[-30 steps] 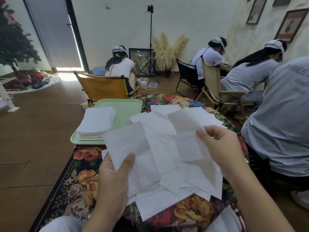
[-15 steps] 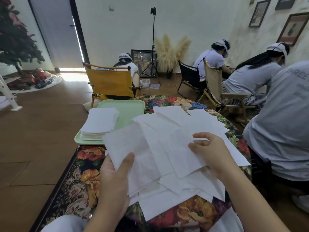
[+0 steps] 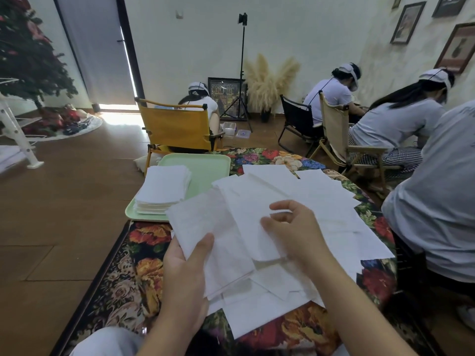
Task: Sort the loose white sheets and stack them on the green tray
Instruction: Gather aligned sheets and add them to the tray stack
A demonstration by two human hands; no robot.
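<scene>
Loose white sheets [image 3: 321, 201] lie scattered in an overlapping pile on a flower-patterned table. My left hand [image 3: 185, 268] grips a textured white sheet [image 3: 203, 227] by its near edge, thumb on top. My right hand [image 3: 295, 232] has its fingers curled and pinches the edge of a smooth white sheet [image 3: 246, 217] that overlaps the one in my left hand. The green tray [image 3: 210, 165] sits at the table's far left corner, and a neat stack of white sheets [image 3: 164, 188] lies on its left half.
The floral tablecloth [image 3: 144, 268] hangs over the table's left edge above a wooden floor. A yellow folding chair [image 3: 177, 127] stands just beyond the tray. A person in a grey shirt [image 3: 437, 196] sits close at the right; others sit farther back.
My right hand has moved left and nearer, bringing a smooth sheet over toward the one in my left hand. The left hand has kept its grip. The camera has tilted slightly down.
</scene>
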